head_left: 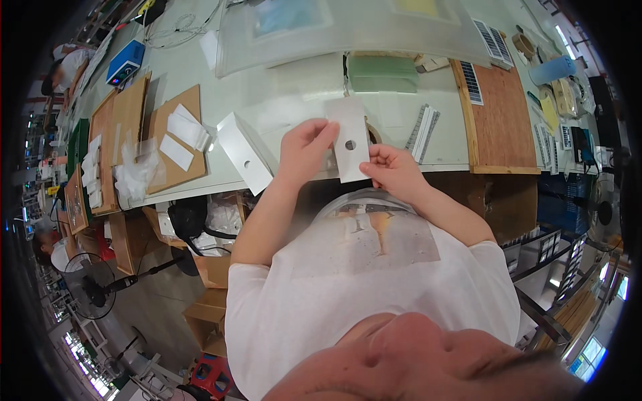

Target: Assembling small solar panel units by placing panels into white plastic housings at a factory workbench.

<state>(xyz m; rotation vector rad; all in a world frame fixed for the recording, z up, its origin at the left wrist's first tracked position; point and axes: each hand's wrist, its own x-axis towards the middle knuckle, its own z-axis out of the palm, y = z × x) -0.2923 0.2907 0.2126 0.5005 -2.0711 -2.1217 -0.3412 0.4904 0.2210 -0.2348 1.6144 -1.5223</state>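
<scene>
Between my two hands is a long white panel (349, 120) with a round hole in its lower half, held over the table's front edge. My left hand (303, 150) pinches its left side, thumb on the face. Lower down, the fingers of my right hand (394, 170) grip the right edge near the corner. A similar white box-like piece (244, 154), also with a hole, lies to the left at the table edge. Behind the held panel, a brownish ring (373, 134) is partly hidden.
On the left, cardboard (194, 100) bears white sheets (179, 150) beside crumpled clear plastic (137, 175). A green block (382, 74) sits at the back, with label strips (422, 134) nearer me. At right lies a wooden board (501, 127). A translucent bin (348, 33) spans the far side.
</scene>
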